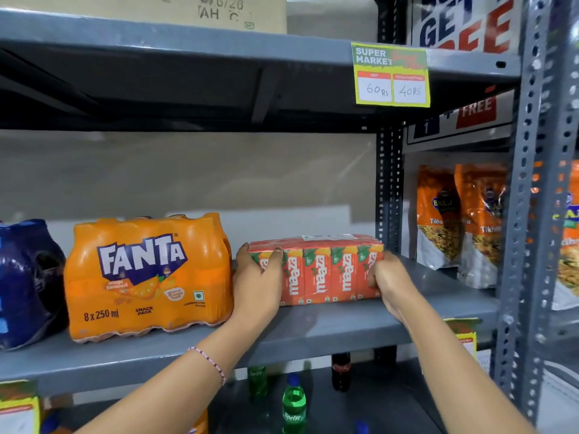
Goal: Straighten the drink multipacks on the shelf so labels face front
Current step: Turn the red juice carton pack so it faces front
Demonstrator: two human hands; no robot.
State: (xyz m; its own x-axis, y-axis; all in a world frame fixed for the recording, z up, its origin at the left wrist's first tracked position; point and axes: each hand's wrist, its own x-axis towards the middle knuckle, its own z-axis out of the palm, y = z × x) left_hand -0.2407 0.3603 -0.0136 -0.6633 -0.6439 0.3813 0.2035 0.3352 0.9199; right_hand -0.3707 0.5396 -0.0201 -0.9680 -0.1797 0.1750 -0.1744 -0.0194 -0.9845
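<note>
A red-orange Maaza juice multipack [322,270] rests on the grey shelf [329,327], its printed labels toward me. My left hand [257,286] grips its left end, thumb over the top edge. At the pack's right end my right hand [391,280] holds the corner. Left of it stands an orange Fanta 8 x 250 ml pack [147,277], label facing front. A dark blue multipack [28,283] sits at the far left, partly cut off by the frame edge.
A price tag [391,75] hangs from the shelf above. A perforated upright [388,189] stands right behind the Maaza pack. Orange snack bags [460,220] fill the neighbouring bay. Sprite and cola bottles [294,405] stand on the shelf below.
</note>
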